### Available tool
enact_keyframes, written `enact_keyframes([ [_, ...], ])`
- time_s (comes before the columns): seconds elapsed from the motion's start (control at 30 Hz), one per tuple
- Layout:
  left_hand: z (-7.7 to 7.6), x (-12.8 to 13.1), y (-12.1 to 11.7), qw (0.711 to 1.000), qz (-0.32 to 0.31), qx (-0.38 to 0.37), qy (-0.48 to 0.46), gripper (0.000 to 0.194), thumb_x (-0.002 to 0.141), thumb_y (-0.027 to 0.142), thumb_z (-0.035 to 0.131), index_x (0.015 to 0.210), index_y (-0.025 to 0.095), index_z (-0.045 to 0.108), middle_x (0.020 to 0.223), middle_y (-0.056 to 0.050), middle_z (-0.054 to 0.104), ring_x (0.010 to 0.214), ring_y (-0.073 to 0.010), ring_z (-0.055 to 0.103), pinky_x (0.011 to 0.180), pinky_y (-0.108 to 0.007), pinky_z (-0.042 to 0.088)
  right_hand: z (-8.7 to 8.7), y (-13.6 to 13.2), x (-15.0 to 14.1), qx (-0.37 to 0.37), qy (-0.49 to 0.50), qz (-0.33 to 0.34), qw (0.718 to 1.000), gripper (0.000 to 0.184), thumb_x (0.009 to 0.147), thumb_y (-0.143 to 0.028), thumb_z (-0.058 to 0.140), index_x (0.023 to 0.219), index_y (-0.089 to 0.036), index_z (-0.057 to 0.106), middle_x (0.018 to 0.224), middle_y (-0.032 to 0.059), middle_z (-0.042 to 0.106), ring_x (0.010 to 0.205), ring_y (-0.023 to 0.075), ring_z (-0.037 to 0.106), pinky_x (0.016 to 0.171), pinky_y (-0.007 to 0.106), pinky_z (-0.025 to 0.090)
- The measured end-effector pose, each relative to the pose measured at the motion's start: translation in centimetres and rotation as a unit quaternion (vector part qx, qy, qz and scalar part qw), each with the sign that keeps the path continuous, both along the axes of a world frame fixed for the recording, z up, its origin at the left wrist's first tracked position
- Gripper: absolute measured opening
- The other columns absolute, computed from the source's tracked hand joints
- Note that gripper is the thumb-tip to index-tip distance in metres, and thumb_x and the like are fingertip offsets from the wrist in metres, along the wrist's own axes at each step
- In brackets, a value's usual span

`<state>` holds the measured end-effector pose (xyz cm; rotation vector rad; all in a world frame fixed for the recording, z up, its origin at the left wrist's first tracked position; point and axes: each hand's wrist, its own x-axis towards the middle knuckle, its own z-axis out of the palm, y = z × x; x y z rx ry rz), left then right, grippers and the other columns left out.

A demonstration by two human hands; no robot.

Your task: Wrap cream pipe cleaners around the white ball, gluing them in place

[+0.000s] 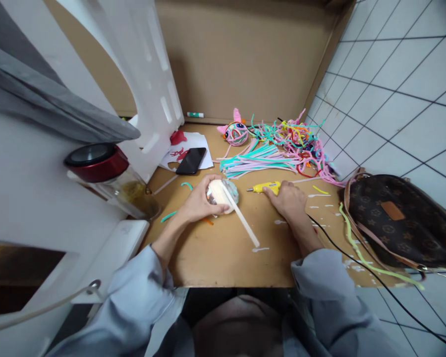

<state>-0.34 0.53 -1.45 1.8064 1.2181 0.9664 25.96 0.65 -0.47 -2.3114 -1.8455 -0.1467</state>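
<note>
My left hand (203, 199) is wrapped round a clear ball (233, 192) partly covered with cream pipe cleaner. A pale pipe cleaner (241, 218) runs from the ball down to the right, its end near the tabletop. My right hand (289, 199) grips a yellow glue gun (266, 187), its nozzle pointing left toward the ball with a gap between them. Short teal pieces (168, 216) and an orange piece (208, 221) lie near my left hand.
Behind are a bundle of teal and pink pipe cleaners (258, 162), a tangled heap (301, 134), a finished-looking pink ball figure (236, 134) and a phone (191, 160). A glass bottle (128, 191) stands left; a brown bag (401, 218) and black cord (351, 257) are right.
</note>
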Motion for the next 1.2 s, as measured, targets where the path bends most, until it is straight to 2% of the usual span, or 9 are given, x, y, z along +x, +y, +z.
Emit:
enact_keyframes([
  [0.1, 0.1, -0.1, 0.2, 1.0, 0.009, -0.012, -0.019, 0.079, 0.053, 0.039, 0.083, 0.121, 0.018, 0.049, 0.107, -0.004, 0.06, 0.084, -0.0175, 0.057, 0.073, -0.029, 0.051, -0.1, 0.0, -0.1, -0.072, -0.016, -0.006, 0.997, 0.061, 0.087, -0.059, 0.059, 0.115, -0.005, 0.063, 0.114, 0.0248, 0.068, 0.106, 0.0337, 0.067, 0.082, 0.038, 0.051],
  [0.27, 0.1, -0.3, 0.5, 0.997, -0.013, -0.053, -0.06, 0.075, 0.051, 0.041, 0.081, 0.116, 0.019, 0.05, 0.104, -0.002, 0.057, 0.082, -0.0166, 0.055, 0.071, -0.029, 0.049, -0.6, 0.7, 0.0, -0.09, 0.025, -0.024, 0.995, 0.054, 0.087, -0.052, 0.058, 0.119, -0.009, 0.063, 0.118, 0.0205, 0.069, 0.107, 0.0326, 0.069, 0.08, 0.036, 0.051],
  [0.4, 0.4, -0.6, 0.5, 0.992, -0.033, -0.09, -0.085, 0.076, 0.051, 0.04, 0.08, 0.116, 0.018, 0.047, 0.102, -0.003, 0.055, 0.083, -0.0175, 0.055, 0.072, -0.029, 0.048, -0.7, 1.1, 0.4, -0.084, 0.058, -0.043, 0.994, 0.047, 0.086, -0.047, 0.057, 0.115, -0.011, 0.066, 0.114, 0.0185, 0.071, 0.105, 0.0329, 0.069, 0.077, 0.034, 0.049],
  [0.53, 0.7, -0.8, 0.5, 0.988, -0.05, -0.109, -0.094, 0.076, 0.052, 0.042, 0.081, 0.116, 0.018, 0.047, 0.102, -0.003, 0.057, 0.085, -0.0188, 0.057, 0.073, -0.029, 0.048, -0.3, 0.9, 0.7, -0.021, 0.094, -0.058, 0.994, 0.046, 0.086, -0.044, 0.054, 0.117, -0.011, 0.064, 0.111, 0.0189, 0.072, 0.103, 0.0336, 0.068, 0.075, 0.035, 0.048],
  [0.67, 0.5, -0.8, 0.6, 0.991, -0.049, -0.096, -0.085, 0.073, 0.054, 0.043, 0.08, 0.115, 0.018, 0.049, 0.104, -0.005, 0.059, 0.09, -0.0206, 0.059, 0.077, -0.03, 0.049, 0.3, 0.5, 0.4, 0.055, 0.135, -0.059, 0.988, 0.048, 0.084, -0.046, 0.055, 0.118, -0.013, 0.06, 0.098, 0.0157, 0.072, 0.094, 0.033, 0.067, 0.075, 0.036, 0.046],
  [0.87, 0.3, -1.1, 0.8, 0.991, -0.063, -0.092, -0.08, 0.071, 0.056, 0.046, 0.08, 0.115, 0.017, 0.053, 0.108, -0.007, 0.063, 0.095, -0.023, 0.062, 0.08, -0.031, 0.051, 0.4, -0.2, -1.0, 0.157, 0.195, 0.004, 0.968, 0.04, 0.076, -0.043, 0.06, 0.107, -0.019, 0.06, 0.094, 0.0093, 0.071, 0.088, 0.0297, 0.066, 0.076, 0.035, 0.047],
  [1.1, 0.1, -1.3, 1.1, 0.991, -0.065, -0.088, -0.077, 0.073, 0.056, 0.044, 0.081, 0.118, 0.016, 0.055, 0.114, -0.009, 0.063, 0.098, -0.0243, 0.061, 0.083, -0.032, 0.052, -0.5, -1.0, -2.4, 0.211, 0.263, 0.071, 0.939, 0.042, 0.074, -0.044, 0.06, 0.107, -0.017, 0.06, 0.089, 0.0094, 0.073, 0.078, 0.0268, 0.068, 0.079, 0.039, 0.052],
  [1.2, 0.2, -1.3, 1.0, 0.991, -0.069, -0.086, -0.073, 0.072, 0.055, 0.044, 0.081, 0.117, 0.016, 0.056, 0.112, -0.008, 0.063, 0.096, -0.0234, 0.061, 0.08, -0.031, 0.052, -1.0, -1.2, -2.8, 0.251, 0.264, 0.094, 0.927, 0.041, 0.073, -0.045, 0.06, 0.104, -0.018, 0.06, 0.093, 0.0106, 0.073, 0.081, 0.0269, 0.069, 0.08, 0.04, 0.053],
])
